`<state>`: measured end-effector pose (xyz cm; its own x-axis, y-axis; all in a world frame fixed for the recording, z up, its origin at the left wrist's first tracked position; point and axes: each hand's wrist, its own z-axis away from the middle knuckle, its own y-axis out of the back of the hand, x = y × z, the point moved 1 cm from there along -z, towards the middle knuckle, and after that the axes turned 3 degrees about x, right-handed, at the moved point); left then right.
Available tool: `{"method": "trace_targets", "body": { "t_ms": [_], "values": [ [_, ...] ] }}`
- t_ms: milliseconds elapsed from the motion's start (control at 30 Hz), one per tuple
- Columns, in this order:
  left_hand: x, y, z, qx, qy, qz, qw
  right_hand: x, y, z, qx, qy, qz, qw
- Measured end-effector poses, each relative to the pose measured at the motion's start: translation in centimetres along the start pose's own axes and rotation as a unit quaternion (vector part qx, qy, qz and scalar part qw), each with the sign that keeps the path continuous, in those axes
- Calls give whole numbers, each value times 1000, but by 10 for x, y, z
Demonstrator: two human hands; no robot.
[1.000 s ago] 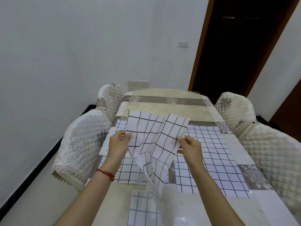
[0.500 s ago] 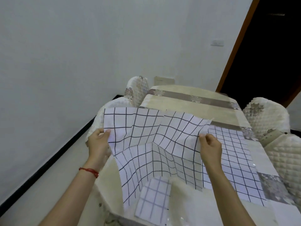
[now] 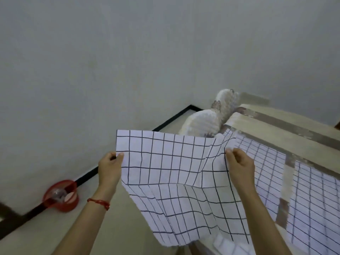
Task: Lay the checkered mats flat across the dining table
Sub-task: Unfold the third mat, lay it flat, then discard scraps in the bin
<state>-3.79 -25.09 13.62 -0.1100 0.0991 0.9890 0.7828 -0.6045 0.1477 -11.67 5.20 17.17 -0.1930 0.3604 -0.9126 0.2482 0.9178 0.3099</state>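
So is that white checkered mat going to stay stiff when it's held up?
Probably floppy: the white checkered mat sags and creases below both hands. Likely light too, since the left hand and right hand pinch only its edges.

no text, labels or numbers readable

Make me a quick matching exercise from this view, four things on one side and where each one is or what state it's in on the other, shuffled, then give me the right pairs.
Things:
1. held checkered mat
2. red basket
3. left hand
4. laid checkered mat

Places or states:
A. on the floor by the wall
B. lying on the dining table
C. pinching the mat's left edge
D. lifted in the air, lower part hanging creased

Pairs: 1-D, 2-A, 3-C, 4-B. The right hand grips the held mat's other side.
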Motion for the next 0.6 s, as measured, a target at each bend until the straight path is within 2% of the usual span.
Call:
{"method": "trace_targets", "body": {
  "t_ms": [167,367,600],
  "values": [
    [-36,102,-51,77,26,-12,997,-26,-117,27,-67,12,-2,998],
    [-81,201,-117,112,66,-17,991,-42,-246,50,-135,-9,-11,991],
    [-98,235,-194,135,103,-24,985,-54,-342,45,-163,-19,7,986]
  ]
}}
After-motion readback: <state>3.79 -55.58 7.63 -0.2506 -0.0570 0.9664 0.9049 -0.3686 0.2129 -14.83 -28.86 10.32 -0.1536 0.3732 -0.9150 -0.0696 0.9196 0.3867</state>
